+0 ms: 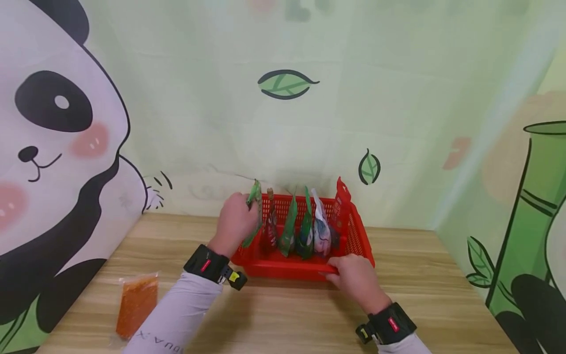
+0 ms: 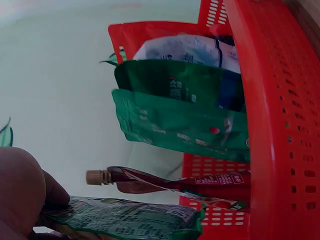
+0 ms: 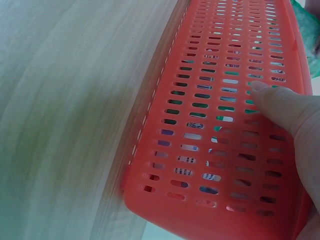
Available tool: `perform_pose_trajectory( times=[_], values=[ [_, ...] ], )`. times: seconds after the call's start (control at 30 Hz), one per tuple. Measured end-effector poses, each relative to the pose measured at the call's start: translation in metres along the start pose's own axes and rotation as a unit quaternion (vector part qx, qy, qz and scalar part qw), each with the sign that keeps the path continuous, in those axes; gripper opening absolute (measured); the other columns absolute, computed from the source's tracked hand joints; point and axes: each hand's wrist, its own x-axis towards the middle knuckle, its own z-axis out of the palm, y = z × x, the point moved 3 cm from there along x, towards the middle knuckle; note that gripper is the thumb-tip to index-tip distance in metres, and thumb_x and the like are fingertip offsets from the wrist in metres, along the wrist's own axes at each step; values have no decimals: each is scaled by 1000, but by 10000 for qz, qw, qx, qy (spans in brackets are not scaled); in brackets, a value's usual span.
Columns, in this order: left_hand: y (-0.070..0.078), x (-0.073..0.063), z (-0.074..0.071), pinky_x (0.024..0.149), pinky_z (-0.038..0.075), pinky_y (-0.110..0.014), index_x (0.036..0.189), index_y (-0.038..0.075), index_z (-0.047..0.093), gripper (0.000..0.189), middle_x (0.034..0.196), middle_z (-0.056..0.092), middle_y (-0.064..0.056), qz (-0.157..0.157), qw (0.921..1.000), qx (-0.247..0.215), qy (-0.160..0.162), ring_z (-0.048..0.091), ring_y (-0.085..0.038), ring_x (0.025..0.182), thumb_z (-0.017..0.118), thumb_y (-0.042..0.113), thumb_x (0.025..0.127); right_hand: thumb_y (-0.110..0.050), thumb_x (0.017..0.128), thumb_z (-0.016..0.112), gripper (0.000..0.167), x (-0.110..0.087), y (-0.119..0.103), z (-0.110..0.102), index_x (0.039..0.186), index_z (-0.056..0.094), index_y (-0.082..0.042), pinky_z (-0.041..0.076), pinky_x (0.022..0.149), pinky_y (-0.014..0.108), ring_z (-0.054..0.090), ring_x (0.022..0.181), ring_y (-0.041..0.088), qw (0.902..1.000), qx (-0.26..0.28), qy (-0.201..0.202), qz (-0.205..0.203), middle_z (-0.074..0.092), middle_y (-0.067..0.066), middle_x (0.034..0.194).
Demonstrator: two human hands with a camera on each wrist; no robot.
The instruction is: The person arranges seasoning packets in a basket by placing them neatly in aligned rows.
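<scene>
My left hand grips a green packet by its upper part, at the left end of a red plastic basket. With its thumb on the perforated outer side, my right hand holds the basket's front rim near the right corner. Inside the basket stand a red pouch with a wooden-coloured cap, a green pouch, a darker green pouch, a white-and-pink bag and a red packet, all upright in a row.
A clear bag of orange contents lies on the wooden table, left of the basket and beside the left forearm. Behind the basket rises a pale green backdrop with a printed panda and leaves.
</scene>
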Motion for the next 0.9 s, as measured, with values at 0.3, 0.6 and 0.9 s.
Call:
perform_pose_trajectory(
  times=[0.3,0.6,0.9],
  values=[
    [-10,22,16,50,40,-28,66,12,53,29,65,54,-5,-85,9991,153,-394,53,-21,60,53,13,95,-33,80,88,18,0,0,2,90,81,-20,54,69,27,59,62,8,10000,-4,42,60,73,-6,71],
    [-13,32,28,56,44,-29,91,6,73,13,79,66,-9,-443,9974,195,-543,58,-22,70,60,7,90,-33,80,89,18,-1,0,1,90,81,-20,54,69,26,58,62,7,9999,48,68,70,73,-7,71],
    [-17,34,40,75,61,-39,113,1,72,25,103,74,-17,-967,9902,320,-960,68,-29,87,67,2,89,-33,79,89,19,-2,0,1,91,82,-19,55,69,28,61,63,8,10000,-10,88,-9,75,-5,72]
  ],
)
